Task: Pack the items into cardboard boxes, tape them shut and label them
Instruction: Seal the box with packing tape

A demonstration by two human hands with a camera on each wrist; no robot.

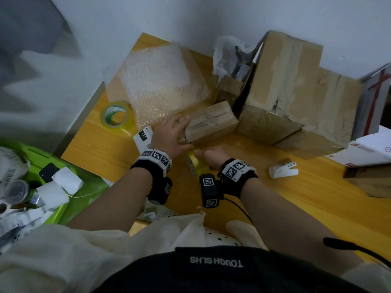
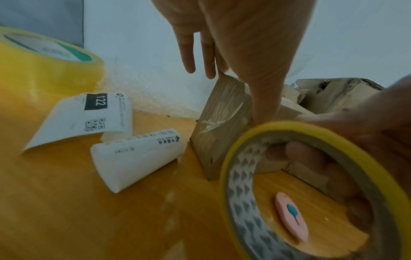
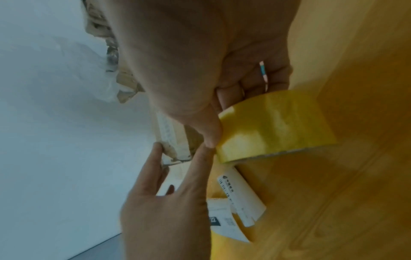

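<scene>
A small brown cardboard box (image 1: 211, 123) lies mid-table, its end wrinkled with clear tape (image 2: 220, 126). My left hand (image 1: 179, 132) rests against that end with straight fingers (image 2: 189, 58), thumb and forefinger spanning the corner (image 3: 175, 151). My right hand (image 1: 209, 155) grips a yellow tape roll (image 1: 195, 163) just in front of the box, fingers through its core (image 2: 311, 158) and thumb on the outer face (image 3: 275, 126). A small pink and teal item (image 2: 291, 218) shows through the core and between the right fingers (image 3: 263, 73). Curled white labels (image 1: 143, 137) (image 1: 283, 170) lie on either side.
A second, larger tape roll (image 1: 116, 116) and a bubble wrap sheet (image 1: 156, 85) lie at the back left. A big worn cardboard box (image 1: 296, 96) stands at the right, against the wall. A green bin (image 1: 88, 180) full of litter sits left of the wooden table (image 1: 275, 197).
</scene>
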